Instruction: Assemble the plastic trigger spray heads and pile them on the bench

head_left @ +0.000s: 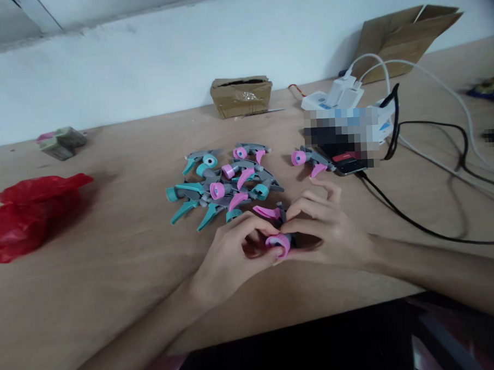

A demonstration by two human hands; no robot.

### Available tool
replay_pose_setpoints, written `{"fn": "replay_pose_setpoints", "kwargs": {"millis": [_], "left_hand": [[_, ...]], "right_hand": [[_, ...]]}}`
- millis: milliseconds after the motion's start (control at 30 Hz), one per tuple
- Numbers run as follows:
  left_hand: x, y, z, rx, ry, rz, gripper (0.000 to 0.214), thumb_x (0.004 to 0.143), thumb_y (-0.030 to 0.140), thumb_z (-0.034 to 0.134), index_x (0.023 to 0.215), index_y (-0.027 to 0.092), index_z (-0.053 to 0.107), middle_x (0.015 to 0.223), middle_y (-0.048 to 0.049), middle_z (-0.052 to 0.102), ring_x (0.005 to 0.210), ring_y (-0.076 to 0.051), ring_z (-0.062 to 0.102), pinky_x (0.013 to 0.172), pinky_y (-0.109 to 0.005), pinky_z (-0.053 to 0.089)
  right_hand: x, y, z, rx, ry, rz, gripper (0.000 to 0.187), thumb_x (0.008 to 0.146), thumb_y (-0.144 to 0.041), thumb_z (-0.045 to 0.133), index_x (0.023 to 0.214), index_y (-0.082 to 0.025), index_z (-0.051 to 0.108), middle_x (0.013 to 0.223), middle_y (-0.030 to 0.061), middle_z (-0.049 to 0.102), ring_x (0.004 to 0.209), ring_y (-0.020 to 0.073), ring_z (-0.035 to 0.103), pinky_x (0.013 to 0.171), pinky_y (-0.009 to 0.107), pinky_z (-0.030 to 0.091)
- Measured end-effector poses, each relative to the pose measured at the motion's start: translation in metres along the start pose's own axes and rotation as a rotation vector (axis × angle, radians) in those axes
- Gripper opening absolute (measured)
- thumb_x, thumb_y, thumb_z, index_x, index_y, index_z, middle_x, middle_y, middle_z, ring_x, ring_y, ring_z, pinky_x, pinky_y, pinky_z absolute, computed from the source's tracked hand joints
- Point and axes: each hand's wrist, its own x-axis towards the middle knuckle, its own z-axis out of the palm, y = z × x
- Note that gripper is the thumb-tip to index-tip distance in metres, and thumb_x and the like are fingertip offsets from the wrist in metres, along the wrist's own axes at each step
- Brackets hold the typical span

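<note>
Between both hands is a grey trigger sprayer head (279, 243) with a pink collar and a pink trigger, held just above the table near its front edge. My left hand (237, 248) pinches the pink collar from the left, thumb at its rim. From the right, my right hand (328, 225) grips the grey body, which its fingers partly hide. Beyond the hands lies a pile of grey sprayer heads (226, 188), some with teal and some with pink collars and triggers. Another pink and grey sprayer head (311, 159) lies apart on the right.
A phone (346, 159) with a black cable lies at right, before a white power strip (315, 101) with chargers. Cardboard boxes (241, 98) stand by the wall. A red plastic bag (35, 213) lies at left on the wooden table (123, 267), near a small greyish block (63, 143).
</note>
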Motion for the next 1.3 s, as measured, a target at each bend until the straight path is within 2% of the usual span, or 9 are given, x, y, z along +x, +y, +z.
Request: {"fn": "replay_pose_setpoints", "kwargs": {"millis": [100,333,533,633,733,800,900,1067,1300], "left_hand": [[-0.001,-0.001,0.004,0.025,0.022,0.04,0.011,0.075,0.015,0.062,0.085,0.018,0.06,0.082,0.0016,0.056,0.063,-0.006,0.052,0.053,-0.015,0.043],[-0.001,-0.001,0.008,0.039,-0.035,0.016,0.024,0.067,0.005,0.06,0.087,0.017,0.057,0.079,0.0027,0.054,0.059,-0.006,0.048,0.051,-0.016,0.041],[0.0,-0.005,0.01,-0.046,-0.063,0.035,0.021,0.069,0.01,0.063,0.086,0.018,0.056,0.077,0.003,0.053,0.058,-0.006,0.049,0.049,-0.016,0.04],[-0.002,-0.007,0.012,-0.111,-0.004,0.005,0.023,0.074,0.01,0.059,0.094,0.019,0.05,0.077,0.0023,0.056,0.06,-0.007,0.053,0.049,-0.017,0.042],[-0.007,-0.007,0.014,-0.129,0.139,0.033,0.019,0.08,0.016,0.059,0.094,0.02,0.047,0.079,0.0009,0.057,0.065,-0.009,0.057,0.052,-0.019,0.047],[-0.008,-0.006,0.013,-0.044,0.224,0.122,0.013,0.08,0.016,0.06,0.088,0.02,0.051,0.085,-0.0006,0.056,0.071,-0.01,0.058,0.056,-0.02,0.049],[-0.009,-0.003,0.011,0.124,0.278,0.249,0.009,0.079,0.013,0.06,0.085,0.02,0.059,0.09,-0.0019,0.055,0.078,-0.011,0.058,0.061,-0.021,0.051],[-0.009,-0.003,0.012,0.268,0.38,0.312,0.017,0.078,0.013,0.063,0.093,0.022,0.063,0.093,-0.0017,0.054,0.081,-0.012,0.058,0.068,-0.024,0.052],[-0.01,-0.007,0.016,0.265,0.331,0.277,0.017,0.082,0.013,0.058,0.096,0.022,0.064,0.097,-0.0028,0.051,0.078,-0.012,0.058,0.068,-0.027,0.053]], "right_hand": [[0.001,0.001,0.001,-0.01,0.011,-0.007,0.019,0.078,-0.04,0.061,0.073,-0.021,0.063,0.073,-0.0019,0.056,0.075,0.0126,0.053,0.099,0.045,0.019],[0.001,0.0,0.003,-0.043,-0.021,-0.019,0.025,0.075,-0.042,0.061,0.067,-0.019,0.057,0.071,-0.0011,0.054,0.075,0.0137,0.05,0.097,0.044,0.023],[0.001,-0.003,0.004,-0.013,-0.046,-0.008,0.026,0.076,-0.042,0.059,0.067,-0.018,0.056,0.072,-0.0008,0.053,0.075,0.0133,0.051,0.098,0.044,0.023],[0.001,0.001,0.002,-0.012,-0.021,-0.008,0.022,0.076,-0.041,0.061,0.07,-0.02,0.058,0.074,-0.001,0.055,0.076,0.0139,0.052,0.098,0.045,0.022],[0.002,0.003,0.001,-0.004,0.028,0.03,0.021,0.076,-0.041,0.063,0.073,-0.021,0.06,0.075,-0.0015,0.056,0.075,0.0139,0.052,0.098,0.044,0.022],[0.002,0.003,0.0,0.011,0.054,0.055,0.021,0.075,-0.042,0.063,0.074,-0.022,0.061,0.075,-0.0016,0.055,0.074,0.0134,0.053,0.097,0.043,0.023],[0.003,0.002,-0.001,0.022,0.073,0.066,0.022,0.075,-0.043,0.064,0.074,-0.021,0.061,0.075,-0.0013,0.055,0.073,0.013,0.054,0.096,0.042,0.024],[0.003,0.0,0.0,0.011,0.097,0.07,0.026,0.075,-0.046,0.064,0.071,-0.021,0.059,0.073,-0.0015,0.055,0.073,0.0127,0.054,0.097,0.041,0.024],[0.002,0.001,0.004,0.002,0.057,0.09,0.028,0.078,-0.046,0.061,0.069,-0.02,0.057,0.073,-0.002,0.055,0.074,0.0125,0.053,0.096,0.041,0.025]]}}
